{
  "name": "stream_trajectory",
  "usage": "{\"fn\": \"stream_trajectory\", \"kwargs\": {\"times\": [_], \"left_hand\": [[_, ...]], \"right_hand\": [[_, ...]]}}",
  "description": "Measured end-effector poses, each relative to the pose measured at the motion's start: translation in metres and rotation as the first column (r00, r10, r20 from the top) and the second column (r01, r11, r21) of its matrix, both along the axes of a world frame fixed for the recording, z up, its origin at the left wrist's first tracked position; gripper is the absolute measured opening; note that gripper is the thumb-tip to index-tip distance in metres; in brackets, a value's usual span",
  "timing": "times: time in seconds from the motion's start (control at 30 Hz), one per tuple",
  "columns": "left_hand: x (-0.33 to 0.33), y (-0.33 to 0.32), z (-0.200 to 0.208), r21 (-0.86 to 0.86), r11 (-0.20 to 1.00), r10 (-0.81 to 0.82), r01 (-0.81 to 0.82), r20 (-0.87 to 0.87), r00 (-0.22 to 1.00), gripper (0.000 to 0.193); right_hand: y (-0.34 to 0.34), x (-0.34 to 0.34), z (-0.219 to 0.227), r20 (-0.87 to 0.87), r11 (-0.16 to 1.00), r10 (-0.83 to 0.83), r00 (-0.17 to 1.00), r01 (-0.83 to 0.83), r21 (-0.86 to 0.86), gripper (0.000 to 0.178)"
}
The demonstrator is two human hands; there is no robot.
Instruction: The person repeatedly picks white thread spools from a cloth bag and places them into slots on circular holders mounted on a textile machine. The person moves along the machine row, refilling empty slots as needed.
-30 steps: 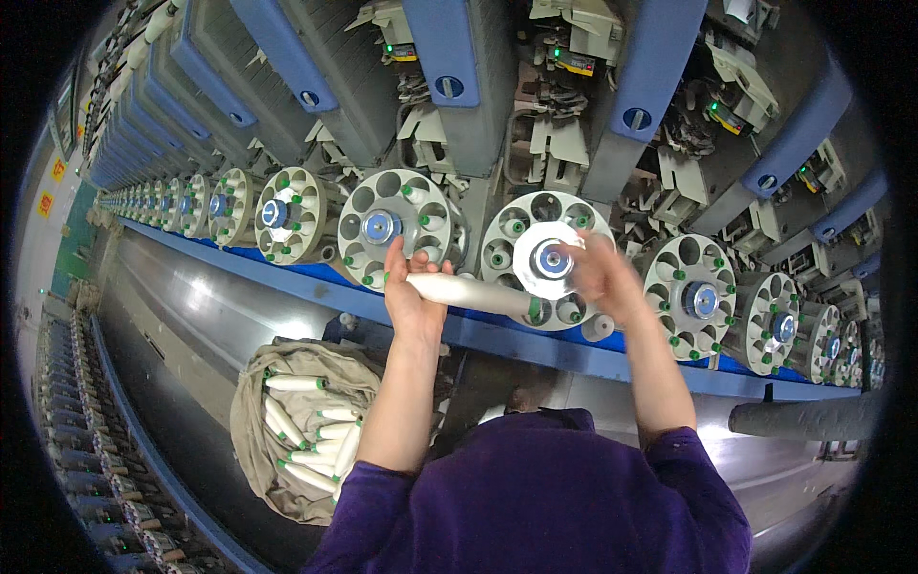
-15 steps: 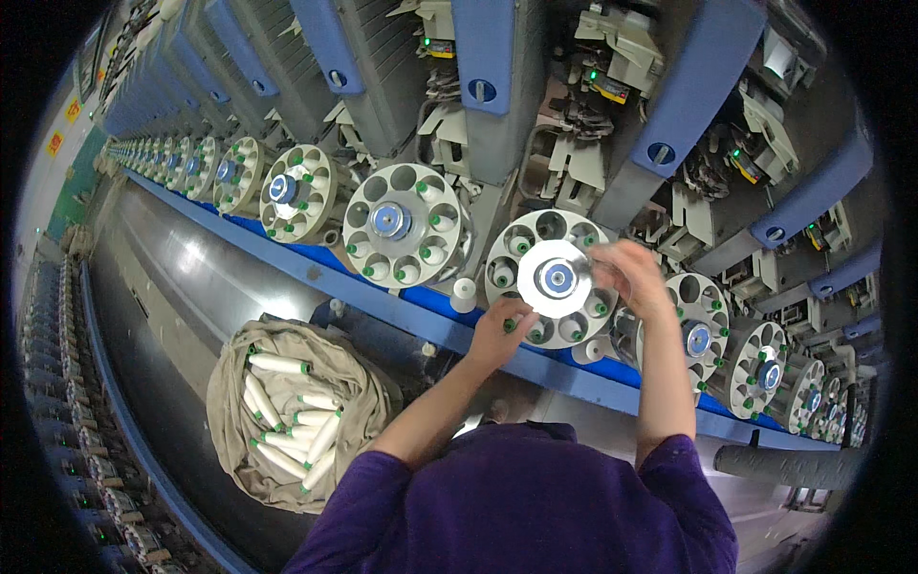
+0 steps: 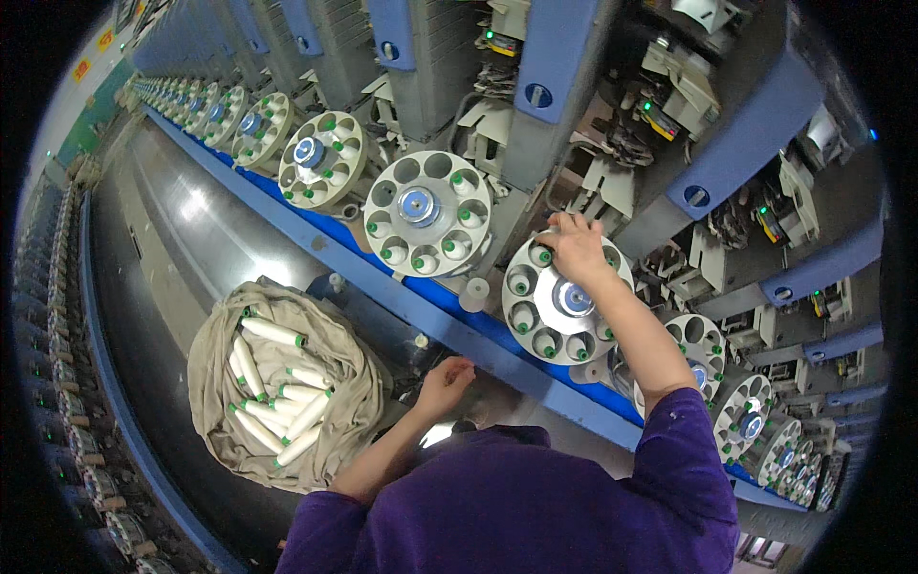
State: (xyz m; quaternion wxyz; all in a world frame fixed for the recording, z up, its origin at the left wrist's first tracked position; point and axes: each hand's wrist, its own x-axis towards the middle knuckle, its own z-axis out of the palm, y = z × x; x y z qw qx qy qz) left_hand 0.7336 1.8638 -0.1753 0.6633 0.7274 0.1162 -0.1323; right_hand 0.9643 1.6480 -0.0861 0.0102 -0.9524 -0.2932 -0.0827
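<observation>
My right hand (image 3: pixel 577 251) reaches over the far rim of a round, pale bobbin magazine (image 3: pixel 564 350). Its fingers are bent down into the far pockets, and whatever they grip there is hidden. White yarn bobbins with green tips stand in several of the magazine's pockets, around a shiny disc with a blue hub (image 3: pixel 576 300). Off to the left, lower down, my left hand (image 3: pixel 446 385) hangs between the magazine row and a beige cloth sack (image 3: pixel 215 383). Its fingers are loosely extended, with nothing visible in them. White green-tipped bobbins (image 3: pixel 272 332) lie loose inside the sack.
Another bobbin magazine (image 3: pixel 428 199) sits to the left, with more in a row both ways along a blue rail (image 3: pixel 402 313). A white cone (image 3: pixel 473 295) stands between two magazines. Blue and grey machine units (image 3: pixel 736 143) rise behind.
My left hand has left the magazine's near rim and moved down and left toward the sack. My right hand has shifted to the magazine's far rim. The view has swung slightly.
</observation>
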Motion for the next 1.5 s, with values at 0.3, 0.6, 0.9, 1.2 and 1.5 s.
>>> {"fn": "stream_trajectory", "kwargs": {"times": [0.3,0.6,0.9,1.2,1.5], "left_hand": [[-0.031,0.043,-0.019,0.244,0.961,-0.132,0.129,-0.005,0.991,0.022],[-0.037,0.063,-0.028,0.203,0.961,-0.173,0.187,-0.085,0.981,0.027],[-0.051,0.074,-0.019,0.066,0.996,-0.057,0.064,-0.099,0.993,0.024],[-0.07,0.08,-0.032,-0.035,0.999,-0.014,0.009,-0.156,0.988,0.024],[-0.056,0.086,-0.025,-0.108,0.99,-0.12,0.095,-0.25,0.961,0.026]], "right_hand": [[-0.042,-0.043,0.074,-0.407,0.976,0.057,0.911,0.035,0.215,0.007],[-0.062,-0.092,0.024,-0.465,0.845,-0.273,0.842,0.441,0.303,0.025],[0.02,-0.042,0.035,-0.265,0.905,-0.411,0.872,0.426,-0.001,0.06],[0.039,0.025,0.003,-0.405,0.748,-0.656,0.637,0.623,-0.23,0.035],[-0.079,-0.1,0.087,-0.791,0.477,0.494,0.362,0.648,0.594,0.021]]}}
